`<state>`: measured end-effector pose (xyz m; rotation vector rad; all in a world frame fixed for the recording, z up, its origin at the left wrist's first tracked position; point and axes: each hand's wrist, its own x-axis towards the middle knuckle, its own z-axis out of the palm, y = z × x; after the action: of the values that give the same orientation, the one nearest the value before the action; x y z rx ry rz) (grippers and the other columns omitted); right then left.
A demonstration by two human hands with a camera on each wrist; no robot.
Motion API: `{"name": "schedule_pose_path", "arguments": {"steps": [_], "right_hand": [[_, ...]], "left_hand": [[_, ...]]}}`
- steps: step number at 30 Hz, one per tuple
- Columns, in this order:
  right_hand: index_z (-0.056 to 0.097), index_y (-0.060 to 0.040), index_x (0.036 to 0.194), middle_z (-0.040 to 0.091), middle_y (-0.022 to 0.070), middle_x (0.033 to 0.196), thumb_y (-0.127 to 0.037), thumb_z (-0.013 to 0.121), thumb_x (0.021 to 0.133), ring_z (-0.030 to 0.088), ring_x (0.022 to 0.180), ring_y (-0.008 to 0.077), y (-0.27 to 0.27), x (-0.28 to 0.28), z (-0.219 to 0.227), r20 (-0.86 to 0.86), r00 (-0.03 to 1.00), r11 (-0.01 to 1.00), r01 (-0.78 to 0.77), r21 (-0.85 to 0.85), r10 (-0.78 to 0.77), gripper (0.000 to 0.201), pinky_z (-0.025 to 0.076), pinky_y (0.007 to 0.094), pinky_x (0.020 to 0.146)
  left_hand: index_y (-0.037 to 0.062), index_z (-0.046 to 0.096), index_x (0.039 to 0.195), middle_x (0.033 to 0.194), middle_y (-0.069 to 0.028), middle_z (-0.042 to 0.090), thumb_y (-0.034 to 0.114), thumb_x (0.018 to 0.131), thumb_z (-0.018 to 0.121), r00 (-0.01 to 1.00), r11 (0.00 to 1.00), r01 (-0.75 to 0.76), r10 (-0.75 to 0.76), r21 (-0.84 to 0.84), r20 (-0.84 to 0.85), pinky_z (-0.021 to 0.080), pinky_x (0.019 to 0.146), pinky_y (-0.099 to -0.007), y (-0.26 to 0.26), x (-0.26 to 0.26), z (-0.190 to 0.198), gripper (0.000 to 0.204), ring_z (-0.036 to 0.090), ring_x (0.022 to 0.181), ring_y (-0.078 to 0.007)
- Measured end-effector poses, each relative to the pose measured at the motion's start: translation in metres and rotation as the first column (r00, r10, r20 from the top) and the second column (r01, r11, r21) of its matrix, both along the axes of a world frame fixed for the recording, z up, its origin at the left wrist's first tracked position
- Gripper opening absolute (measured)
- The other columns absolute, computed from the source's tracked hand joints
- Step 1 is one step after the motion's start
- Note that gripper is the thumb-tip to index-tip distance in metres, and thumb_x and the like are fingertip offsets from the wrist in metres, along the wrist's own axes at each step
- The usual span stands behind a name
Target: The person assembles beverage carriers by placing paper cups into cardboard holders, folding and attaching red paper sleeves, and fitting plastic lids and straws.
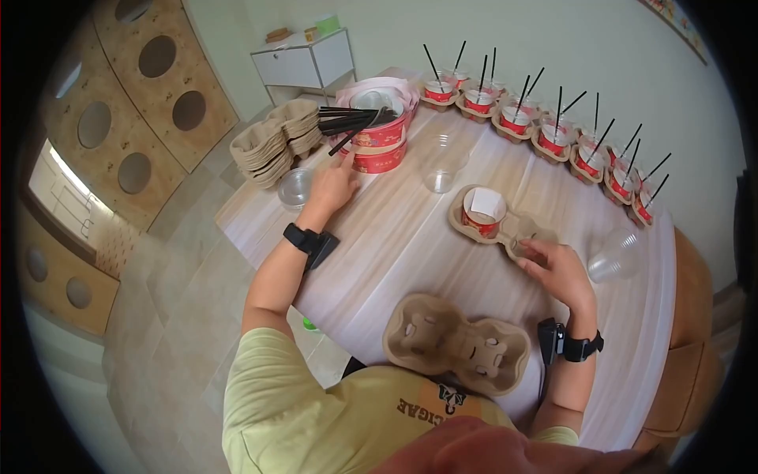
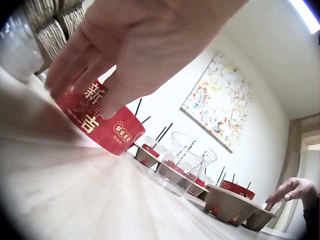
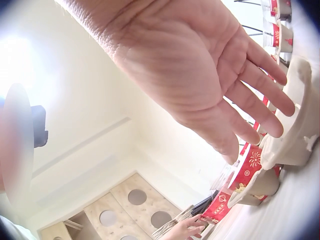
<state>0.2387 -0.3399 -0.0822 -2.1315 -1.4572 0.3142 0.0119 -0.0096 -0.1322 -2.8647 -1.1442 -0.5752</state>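
Note:
My left hand (image 1: 333, 186) is at the near side of a large red tub (image 1: 377, 160), fingers extended toward black straws (image 1: 347, 122) lying across its top; in the left wrist view the hand (image 2: 135, 55) lies against the red tub (image 2: 112, 125). A cardboard cup carrier (image 1: 467, 227) holds a red cup (image 1: 482, 224) with a white piece on top in one compartment. At its other compartment is my right hand (image 1: 562, 272); the right wrist view shows the hand (image 3: 200, 75) with fingers spread beside the carrier (image 3: 295, 145).
An upturned carrier (image 1: 458, 347) lies near my body. Clear cups (image 1: 438, 178) (image 1: 614, 257) stand or lie on the table (image 1: 379, 253), another clear container (image 1: 295, 188) by stacked carriers (image 1: 264, 154). Filled carriers with strawed cups (image 1: 553, 142) line the far edge.

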Motion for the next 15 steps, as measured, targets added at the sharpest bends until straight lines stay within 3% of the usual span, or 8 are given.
{"name": "schedule_pose_path", "arguments": {"steps": [1,4,11,15], "right_hand": [[0.06,-0.0041,0.099,0.062,0.0163,0.083,-0.023,0.063,0.073,0.059,0.07,0.0304,0.0,-0.001,0.001,-0.012,1.0,1.0,-0.006,-0.005,0.006,0.032,0.046,0.0348,0.064],[0.059,-0.0044,0.099,0.062,0.0157,0.083,-0.023,0.063,0.073,0.059,0.071,0.03,0.001,-0.001,-0.001,-0.026,0.999,1.0,-0.027,-0.002,0.027,0.033,0.046,0.0347,0.064],[0.058,-0.0025,0.103,0.063,0.0166,0.084,-0.019,0.064,0.074,0.062,0.077,0.0255,0.001,-0.004,0.006,-0.058,0.998,0.998,-0.025,-0.061,0.021,0.034,0.047,0.0314,0.068],[0.059,-0.0055,0.1,0.062,0.0147,0.082,-0.024,0.063,0.073,0.059,0.071,0.0294,0.0,-0.001,-0.002,-0.042,0.998,0.999,-0.042,-0.008,0.042,0.033,0.046,0.0346,0.064]], "left_hand": [[0.0086,0.031,0.129,0.114,-0.0189,0.05,0.022,0.072,0.063,0.996,0.996,-0.044,0.038,-0.078,-0.079,0.045,0.076,-0.0419,-0.003,0.0,0.001,0.067,0.055,0.091,-0.0347],[0.0037,0.024,0.131,0.118,-0.0226,0.045,0.024,0.074,0.061,0.996,0.992,-0.038,0.028,-0.121,-0.079,0.044,0.08,-0.0411,-0.013,-0.001,0.004,0.071,0.053,0.097,-0.0361],[-0.0008,0.022,0.131,0.121,-0.0238,0.042,0.023,0.075,0.06,0.998,0.991,-0.006,-0.003,-0.132,-0.067,0.043,0.083,-0.0403,-0.005,-0.007,-0.008,0.072,0.051,0.099,-0.0372],[0.0011,0.026,0.129,0.116,-0.0252,0.046,0.021,0.075,0.06,1.0,0.989,0.025,-0.027,-0.145,-0.015,0.042,0.084,-0.0398,-0.007,-0.008,-0.005,0.068,0.05,0.1,-0.038]]}}
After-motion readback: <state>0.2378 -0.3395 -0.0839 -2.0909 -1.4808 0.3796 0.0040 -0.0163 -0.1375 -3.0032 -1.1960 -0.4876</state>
